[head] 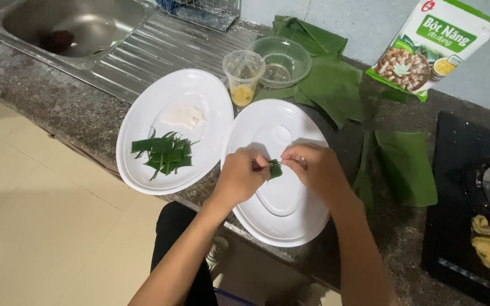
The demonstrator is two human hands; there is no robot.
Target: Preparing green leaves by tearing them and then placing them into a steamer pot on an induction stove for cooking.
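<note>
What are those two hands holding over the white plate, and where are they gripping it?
A small folded green leaf piece, pinched between both hands: the left hand at its left edge, the right hand at its upper right end.

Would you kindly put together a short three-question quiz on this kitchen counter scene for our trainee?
1. True or false: both hands, left hand and right hand, pinch the small green leaf piece.
2. Which plate holds the pile of cut leaf strips? A) left white plate B) right white plate
3. What stands directly beside the clear glass bowl?

Key: 1 true. 2 A. 3 a clear plastic cup with some yellow liquid.
</note>
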